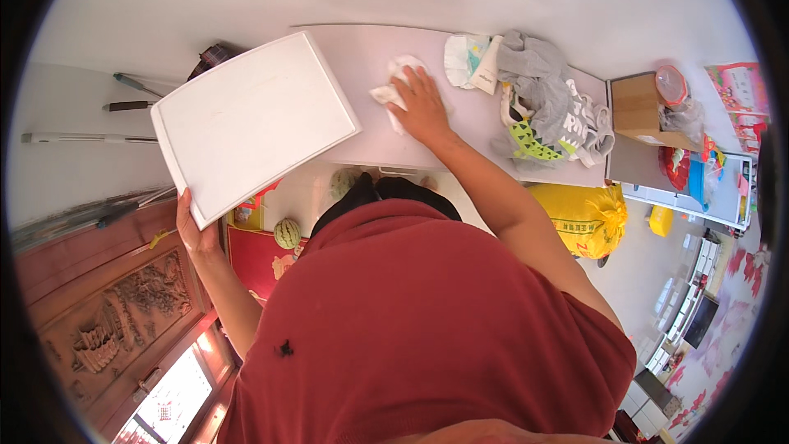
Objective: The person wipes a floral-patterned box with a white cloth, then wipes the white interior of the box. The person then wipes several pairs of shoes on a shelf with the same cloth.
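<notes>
My left hand point(196, 228) grips the lower corner of a white rectangular panel with a raised rim point(256, 126), which is tilted up at the left, over the end of a pale tabletop point(345, 148). My right hand point(422, 105) lies spread on a crumpled white cloth or wipe point(394, 95), pressed against the tabletop. Just right of that hand are a white packet with a teal print point(461, 60) and a white squeeze tube point(489, 68). Farther right lies a heap of clothes, with a grey garment point(542, 86) and a green patterned piece point(533, 143).
An open cardboard box point(638, 105) with a clear jar point(670, 85) stands at the right end. Below the tabletop are a yellow sack point(582, 216) and a watermelon point(287, 233). A carved wooden door point(117, 320) is at the left; a wall runs behind the tabletop.
</notes>
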`<act>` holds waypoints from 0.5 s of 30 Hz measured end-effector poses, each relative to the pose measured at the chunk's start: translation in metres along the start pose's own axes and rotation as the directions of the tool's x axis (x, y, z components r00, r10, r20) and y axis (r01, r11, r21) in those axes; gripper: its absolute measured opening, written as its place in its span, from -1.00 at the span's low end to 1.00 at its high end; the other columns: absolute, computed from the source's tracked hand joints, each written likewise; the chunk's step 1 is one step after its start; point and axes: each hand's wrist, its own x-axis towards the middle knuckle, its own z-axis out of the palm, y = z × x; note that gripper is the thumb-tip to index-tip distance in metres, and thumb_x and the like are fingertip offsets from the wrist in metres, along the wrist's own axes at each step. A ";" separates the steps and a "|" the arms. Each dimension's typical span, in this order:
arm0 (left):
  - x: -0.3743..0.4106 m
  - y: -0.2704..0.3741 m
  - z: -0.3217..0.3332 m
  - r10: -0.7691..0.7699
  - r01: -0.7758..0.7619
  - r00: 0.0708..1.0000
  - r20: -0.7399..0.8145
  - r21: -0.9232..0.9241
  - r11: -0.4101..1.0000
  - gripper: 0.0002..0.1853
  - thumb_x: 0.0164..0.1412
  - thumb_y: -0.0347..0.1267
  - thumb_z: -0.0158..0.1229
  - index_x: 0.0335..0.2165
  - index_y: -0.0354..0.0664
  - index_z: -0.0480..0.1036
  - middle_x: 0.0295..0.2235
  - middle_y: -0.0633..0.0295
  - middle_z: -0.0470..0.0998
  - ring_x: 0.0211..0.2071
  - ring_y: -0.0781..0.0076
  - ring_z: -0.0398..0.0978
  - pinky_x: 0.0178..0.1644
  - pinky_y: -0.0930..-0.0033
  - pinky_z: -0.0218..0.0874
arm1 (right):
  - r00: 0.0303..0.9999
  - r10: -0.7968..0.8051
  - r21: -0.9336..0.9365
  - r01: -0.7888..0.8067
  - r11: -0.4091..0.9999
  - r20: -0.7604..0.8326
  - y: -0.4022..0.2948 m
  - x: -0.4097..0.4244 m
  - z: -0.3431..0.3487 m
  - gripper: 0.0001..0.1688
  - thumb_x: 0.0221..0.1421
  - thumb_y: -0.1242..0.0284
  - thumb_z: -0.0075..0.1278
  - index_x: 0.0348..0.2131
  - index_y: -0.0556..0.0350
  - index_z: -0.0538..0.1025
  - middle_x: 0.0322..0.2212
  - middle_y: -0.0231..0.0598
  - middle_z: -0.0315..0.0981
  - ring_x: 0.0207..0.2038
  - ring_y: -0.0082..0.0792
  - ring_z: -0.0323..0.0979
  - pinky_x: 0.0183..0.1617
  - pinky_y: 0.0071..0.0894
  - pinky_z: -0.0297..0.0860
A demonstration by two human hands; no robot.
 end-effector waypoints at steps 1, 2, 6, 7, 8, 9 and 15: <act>0.002 -0.008 0.003 -0.022 0.022 1.000 0.009 -0.007 1.000 -0.48 0.23 -0.38 0.09 0.11 -0.36 0.22 0.05 0.01 0.41 0.09 0.15 0.38 0.21 0.13 0.20 | 0.999 0.030 -0.013 -0.031 0.999 -0.019 0.012 -0.014 -0.010 -0.37 0.13 0.13 0.04 0.14 -0.09 0.36 0.23 -0.05 0.08 0.33 0.03 -0.07 0.38 0.05 -0.11; 0.005 -0.019 0.003 -0.045 0.045 0.999 0.017 -0.014 0.999 -0.48 0.23 -0.38 0.09 0.11 -0.38 0.23 0.05 -0.01 0.42 0.08 0.13 0.38 0.21 0.12 0.20 | 0.999 0.052 -0.035 -0.052 0.998 -0.013 0.021 -0.026 -0.020 -0.36 0.13 0.13 0.03 0.15 -0.08 0.35 0.24 -0.05 0.07 0.33 0.02 -0.07 0.38 0.05 -0.11; 0.016 -0.053 0.002 -0.138 0.139 0.989 0.055 -0.022 0.990 -0.44 0.21 -0.39 0.10 0.13 -0.40 0.21 0.06 -0.03 0.41 0.08 0.12 0.39 0.20 0.12 0.21 | 0.993 0.120 -0.114 -0.121 0.986 -0.014 0.042 -0.065 -0.047 -0.34 0.15 0.12 0.01 0.16 -0.04 0.33 0.24 -0.05 0.04 0.32 -0.01 -0.07 0.38 0.04 -0.13; 0.017 -0.060 0.006 -0.157 0.159 0.985 0.075 -0.024 0.987 -0.44 0.21 -0.39 0.11 0.13 -0.39 0.20 0.05 -0.02 0.41 0.07 0.13 0.39 0.19 0.12 0.23 | 0.991 0.134 -0.137 -0.136 0.981 -0.020 0.045 -0.071 -0.050 -0.34 0.15 0.12 0.01 0.17 -0.04 0.32 0.24 -0.05 0.04 0.32 -0.01 -0.07 0.38 0.05 -0.13; 0.020 -0.065 0.009 -0.159 0.159 0.983 0.093 0.007 0.987 -0.42 0.20 -0.38 0.11 0.14 -0.39 0.19 0.06 -0.03 0.41 0.08 0.13 0.39 0.21 0.13 0.20 | 0.989 0.146 -0.150 -0.148 0.978 -0.024 0.048 -0.074 -0.050 -0.31 0.14 0.09 0.01 0.17 -0.02 0.31 0.23 -0.05 0.05 0.31 0.01 -0.05 0.37 0.09 -0.14; 0.021 -0.069 0.013 -0.177 0.177 0.979 0.104 0.006 0.984 -0.42 0.20 -0.38 0.11 0.14 -0.39 0.19 0.05 -0.02 0.41 0.08 0.13 0.39 0.21 0.13 0.21 | 0.984 0.178 -0.176 -0.178 0.968 -0.015 0.048 -0.074 -0.054 -0.30 0.14 0.08 0.00 0.17 -0.01 0.31 0.22 -0.02 0.06 0.30 0.04 -0.05 0.37 0.10 -0.14; 0.035 -0.090 0.021 -0.299 0.302 0.932 0.203 0.020 0.953 -0.44 0.21 -0.36 0.10 0.13 -0.36 0.20 0.04 -0.01 0.42 0.08 0.10 0.39 0.20 0.09 0.22 | 0.945 0.325 -0.199 -0.327 0.924 -0.043 0.059 -0.075 -0.054 -0.24 0.13 0.07 0.00 0.19 0.09 0.26 0.17 0.20 0.09 0.29 0.23 -0.07 0.37 0.17 -0.17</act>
